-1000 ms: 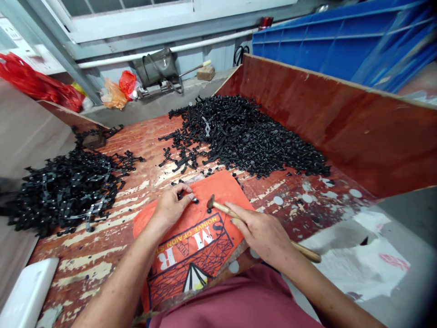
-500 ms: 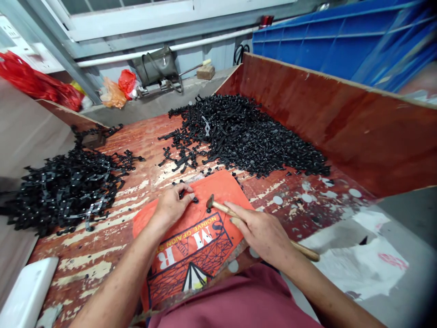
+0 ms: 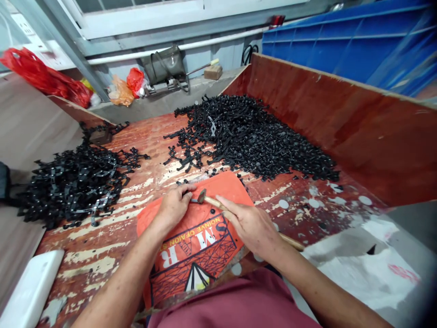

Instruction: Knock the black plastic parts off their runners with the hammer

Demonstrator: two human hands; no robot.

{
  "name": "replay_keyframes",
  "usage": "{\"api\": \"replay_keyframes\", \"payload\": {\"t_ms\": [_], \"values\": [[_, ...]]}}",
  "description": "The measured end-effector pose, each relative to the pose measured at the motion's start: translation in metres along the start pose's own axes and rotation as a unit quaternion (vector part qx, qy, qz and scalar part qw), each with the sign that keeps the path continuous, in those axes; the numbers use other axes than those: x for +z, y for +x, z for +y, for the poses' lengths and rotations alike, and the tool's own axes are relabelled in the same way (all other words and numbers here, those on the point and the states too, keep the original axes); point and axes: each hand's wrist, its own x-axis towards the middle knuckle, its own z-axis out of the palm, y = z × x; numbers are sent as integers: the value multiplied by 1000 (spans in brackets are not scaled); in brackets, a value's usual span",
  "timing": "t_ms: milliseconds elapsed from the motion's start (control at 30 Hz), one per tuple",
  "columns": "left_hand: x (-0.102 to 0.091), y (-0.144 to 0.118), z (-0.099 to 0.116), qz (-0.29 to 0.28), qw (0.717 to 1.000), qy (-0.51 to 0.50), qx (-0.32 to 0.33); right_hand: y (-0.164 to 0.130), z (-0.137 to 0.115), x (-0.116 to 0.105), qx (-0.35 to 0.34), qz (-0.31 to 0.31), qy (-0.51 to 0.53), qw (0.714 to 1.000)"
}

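Note:
My left hand rests on an orange printed cloth and pinches a small black plastic part against it. My right hand grips the wooden handle of a small hammer. The hammer's metal head sits right at the black part, beside my left fingertips. The handle's end sticks out past my right wrist.
A big heap of black plastic parts lies at the back right of the worn red wooden table. Another heap lies at the left. A red board wall lines the right side, blue crates behind it. A white object sits bottom left.
The hammer head has moved left, from a short way off to right against the part under my left fingers. The camera view has shifted slightly.

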Motion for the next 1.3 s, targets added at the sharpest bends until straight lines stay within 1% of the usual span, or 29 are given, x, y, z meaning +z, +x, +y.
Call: {"api": "replay_keyframes", "payload": {"t_ms": [100,200,233,267,300,367,400,433,533,567,667,733,867,933,967,1000,1033,1067,1100,1133,1167,1200,1233,1267,1300], "values": [[0,0,-1,3,1000,-4,-2,0,-2,-10,-10,12,3,1000],[-1,-1,2,1,1000,-6,1,0,-6,-16,-18,73,8,997],[-2,-2,3,-2,1000,-7,1,0,-7,-16,-25,84,2,996],[-2,-2,4,-4,1000,-8,1,0,-7,-14,-33,80,-11,996],[-2,-2,4,-3,1000,-8,0,1,-7,-12,-40,63,-29,997],[-1,-1,3,3,1000,-9,-5,2,-6,-8,-43,9,-63,997],[0,-1,3,4,1000,-10,-6,3,-6,-7,-40,-5,-68,997],[0,0,2,5,1000,-13,-6,3,-5,-7,-34,-1,-65,997],[1,1,1,3,1000,-26,0,4,-6,-7,-26,34,-48,998],[0,1,1,7,1000,-29,-1,4,-7,-7,-26,27,-54,998],[-1,2,1,9,1000,-29,-8,6,-9,-6,-20,-33,-72,997],[-1,1,2,1,1000,-26,-1,7,-10,-8,-12,-41,-38,998],[0,-8,13,-3,1000,-18,26,5,-6,-17,5,-12,89,996],[-5,-13,19,0,999,-9,40,0,2,-18,18,-18,100,995],[-11,-15,21,-1,999,1,47,-2,7,-17,22,-27,97,995],[-22,-17,21,3,998,19,52,-4,12,-15,24,-36,96,994],[-38,-19,21,14,997,45,53,-5,17,-13,29,-44,97,994],[-59,-23,20,33,995,83,49,-7,21,-10,33,-44,94,994],[-84,-27,18,75,988,130,30,-7,22,-9,33,-43,90,995],[-113,-32,15,119,975,189,12,-7,22,-7,30,-39,80,996],[-143,-38,12,179,950,254,-25,-7,19,-7,25,-34,65,997],[-172,-43,10,219,919,319,-78,-5,14,-6,17,-32,48,998],[-200,-49,7,245,882,375,-142,-2,8,-6,11,-27,30,999],[-223,-55,4,261,847,413,-211,2,0,-5,5,-29,13,999],[-240,-60,1,265,823,436,-251,6,-7,-3,-1,-34,-5,999]]}}
